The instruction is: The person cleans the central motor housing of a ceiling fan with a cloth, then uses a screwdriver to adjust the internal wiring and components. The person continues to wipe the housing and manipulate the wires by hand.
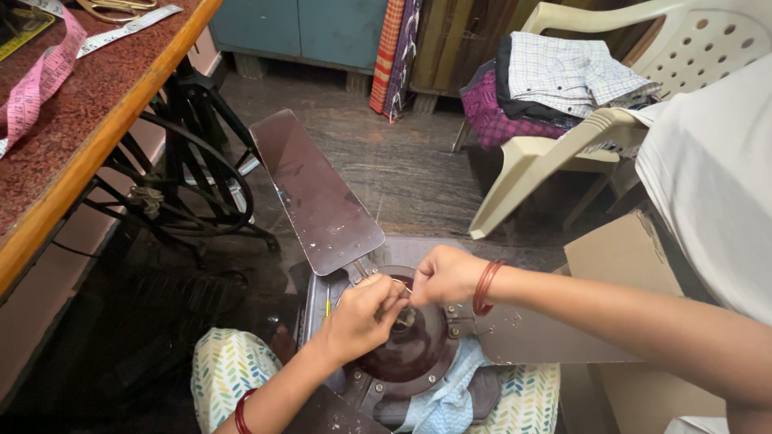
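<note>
Presently, both hands, left hand (363, 315) and right hand (445, 275), pinch a thin wire (400, 283) above the brown ceiling fan motor hub (414, 350) resting on the lap.

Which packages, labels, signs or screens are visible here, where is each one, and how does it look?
Brown cardboard box: on the floor at right, beside the cream plastic chair; plain flaps, partly hidden by an arm.
Pink measuring tape: on the reddish table at top left; a long printed strip.
White measuring tape: same table, further back.
No signs or screens visible.
</note>
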